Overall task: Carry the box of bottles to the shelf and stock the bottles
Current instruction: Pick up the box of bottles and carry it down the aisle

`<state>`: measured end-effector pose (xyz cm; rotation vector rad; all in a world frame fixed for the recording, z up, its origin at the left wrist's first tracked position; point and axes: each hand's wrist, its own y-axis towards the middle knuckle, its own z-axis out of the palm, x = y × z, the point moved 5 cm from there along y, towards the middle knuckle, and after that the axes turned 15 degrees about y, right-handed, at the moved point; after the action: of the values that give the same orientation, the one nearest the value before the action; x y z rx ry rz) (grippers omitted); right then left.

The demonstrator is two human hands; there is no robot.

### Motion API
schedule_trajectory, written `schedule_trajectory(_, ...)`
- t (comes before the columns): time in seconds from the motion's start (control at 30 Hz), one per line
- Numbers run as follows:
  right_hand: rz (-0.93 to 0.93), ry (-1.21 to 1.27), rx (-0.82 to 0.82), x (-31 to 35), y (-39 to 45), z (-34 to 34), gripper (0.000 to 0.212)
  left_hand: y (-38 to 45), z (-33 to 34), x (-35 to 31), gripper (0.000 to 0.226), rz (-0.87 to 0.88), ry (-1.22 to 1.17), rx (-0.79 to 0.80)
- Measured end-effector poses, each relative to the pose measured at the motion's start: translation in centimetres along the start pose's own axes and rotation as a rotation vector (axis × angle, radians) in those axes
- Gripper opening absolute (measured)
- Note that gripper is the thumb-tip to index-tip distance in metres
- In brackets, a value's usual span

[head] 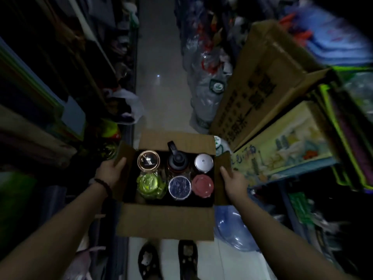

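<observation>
An open cardboard box (pixel 165 221) hangs in front of me above the aisle floor, its flaps spread out. Inside stand several bottles seen from above: one with a gold-rimmed lid (pixel 148 160), a dark one with a loop handle (pixel 177 158), a white-capped one (pixel 203 162), a green one (pixel 149 183), a blue-grey one (pixel 179 187) and a pink-lidded one (pixel 202 185). My left hand (pixel 110 172) grips the box's left side at the flap. My right hand (pixel 232 181) holds the right side the same way.
A narrow, dim aisle with a pale floor (pixel 159 77) runs ahead. Dark shelves (pixel 60 77) line the left. On the right are a big brown carton (pixel 260 81), plastic-wrapped goods (pixel 207 77) and a picture box (pixel 286 142). A blue bag (pixel 234 227) lies by my feet.
</observation>
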<state>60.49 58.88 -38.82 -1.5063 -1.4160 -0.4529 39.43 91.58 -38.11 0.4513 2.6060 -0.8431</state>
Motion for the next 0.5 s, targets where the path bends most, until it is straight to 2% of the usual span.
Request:
schedule_trajectory(0.13,-0.004,-0.069,-0.059,4.9,-2.8,-4.7,0.054,-2.8,-3.5,-4.8,0.045,0.108,0.08,-0.019)
schedule_trajectory(0.23,-0.04,-0.005,-0.132,6.4,-4.2,-7.3,0.065,-4.2,-4.4,-7.9,0.043,0.158,0.114,-0.002)
schedule_trajectory(0.33,0.011,-0.026,-0.215,6.2,-6.6,-9.4,0.052,-4.8,-4.3,-9.7,0.044,0.259,0.131,0.052)
schedule_trajectory(0.5,0.164,0.061,-0.357,3.2,-12.3,-12.2,0.047,-6.9,-3.6,-13.1,0.049,0.39,0.233,0.129)
